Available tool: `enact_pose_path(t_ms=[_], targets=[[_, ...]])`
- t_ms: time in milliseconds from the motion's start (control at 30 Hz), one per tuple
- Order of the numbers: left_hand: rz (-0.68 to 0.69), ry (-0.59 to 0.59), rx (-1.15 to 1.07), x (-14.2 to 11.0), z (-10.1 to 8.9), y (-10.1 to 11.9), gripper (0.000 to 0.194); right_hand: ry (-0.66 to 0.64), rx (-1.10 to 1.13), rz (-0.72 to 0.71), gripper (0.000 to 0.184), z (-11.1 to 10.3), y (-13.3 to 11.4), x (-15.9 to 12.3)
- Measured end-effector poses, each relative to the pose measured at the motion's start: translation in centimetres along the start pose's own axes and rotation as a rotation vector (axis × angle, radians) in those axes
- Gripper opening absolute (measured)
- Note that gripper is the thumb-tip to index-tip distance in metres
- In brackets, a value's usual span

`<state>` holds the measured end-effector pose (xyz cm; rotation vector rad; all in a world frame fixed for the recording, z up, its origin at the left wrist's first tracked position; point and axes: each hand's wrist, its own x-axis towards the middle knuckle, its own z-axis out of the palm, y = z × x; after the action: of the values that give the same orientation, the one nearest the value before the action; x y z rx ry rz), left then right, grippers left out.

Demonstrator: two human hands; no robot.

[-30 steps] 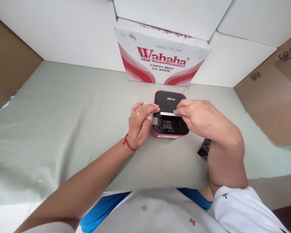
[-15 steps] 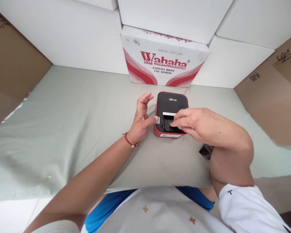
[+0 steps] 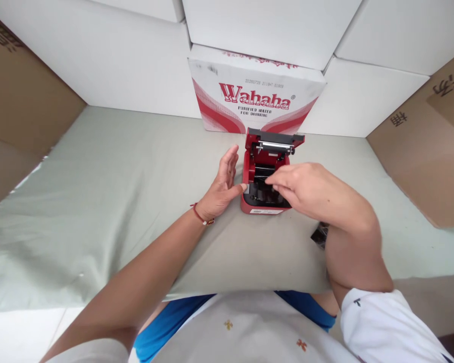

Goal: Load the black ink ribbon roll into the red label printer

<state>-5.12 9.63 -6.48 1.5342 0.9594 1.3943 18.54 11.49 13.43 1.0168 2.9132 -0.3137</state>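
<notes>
A red and black label printer sits on the cloth-covered surface with its lid raised toward the back, showing a silver-and-black roller under it. At the printer's left side is my left hand, fingers stretched out. Its thumb rests on the grey latch. My right hand reaches over the opened bay from the right, with thumb and index fingertips close together just above the dark interior. Whatever lies between these fingertips, if anything, is too small or hidden to make out.
A Wahaba-like printed carton, reading "Wahaha", stands right behind the printer. White boxes form the back, with brown cartons at left and right. A small dark glossy item lies partly behind my right forearm on the cloth.
The printer's lid has swung up from closed, baring the red inside. My right hand has shifted slightly up with it; my left thumb has stayed at the latch.
</notes>
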Motion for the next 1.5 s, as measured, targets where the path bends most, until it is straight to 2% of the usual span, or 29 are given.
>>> enact_pose_path(t_ms=[100,167,300,467,867,967,1067,1167,1267,1333,1400,1500], targets=[[-0.037,-0.040,-0.082,0.1,-0.1,-0.3,0.103,0.007,-0.086,0.210,0.042,1.6,0.8,2.7],[-0.044,-0.064,-0.141,0.2,-0.1,-0.2,0.098,-0.009,-0.101,0.296,0.043,2.7,1.5,4.3],[-0.052,-0.072,-0.235,0.3,0.1,0.1,0.087,-0.012,-0.084,0.313,0.043,3.6,2.4,5.5],[-0.057,-0.068,-0.246,0.4,0.3,0.1,0.088,-0.095,-0.153,0.379,0.032,3.5,1.9,5.5],[-0.107,-0.055,-0.341,0.3,0.2,0.2,0.086,-0.079,-0.045,0.373,0.017,2.3,2.0,4.9],[-0.090,-0.067,-0.350,0.4,0.2,0.2,0.084,0.004,0.090,0.318,0.011,0.9,1.7,3.4],[-0.085,-0.073,-0.334,0.4,0.2,0.2,0.085,0.147,0.278,0.238,0.012,-1.3,1.9,0.6],[-0.086,-0.073,-0.326,0.5,0.1,0.1,0.088,0.227,0.380,0.253,0.022,-3.5,4.1,-2.8],[-0.086,-0.073,-0.339,0.6,0.1,0.0,0.089,0.240,0.262,0.438,0.025,-4.2,8.3,-4.7],[-0.087,-0.071,-0.351,0.7,0.1,0.0,0.088,0.163,0.167,0.562,0.018,-3.3,11.1,-4.6],[-0.092,-0.067,-0.364,0.8,0.2,0.1,0.088,0.046,0.128,0.621,0.013,-1.6,13.1,-3.9],[-0.100,-0.061,-0.377,0.9,0.3,0.3,0.087,-0.039,0.128,0.653,0.014,1.7,14.1,-3.5]])
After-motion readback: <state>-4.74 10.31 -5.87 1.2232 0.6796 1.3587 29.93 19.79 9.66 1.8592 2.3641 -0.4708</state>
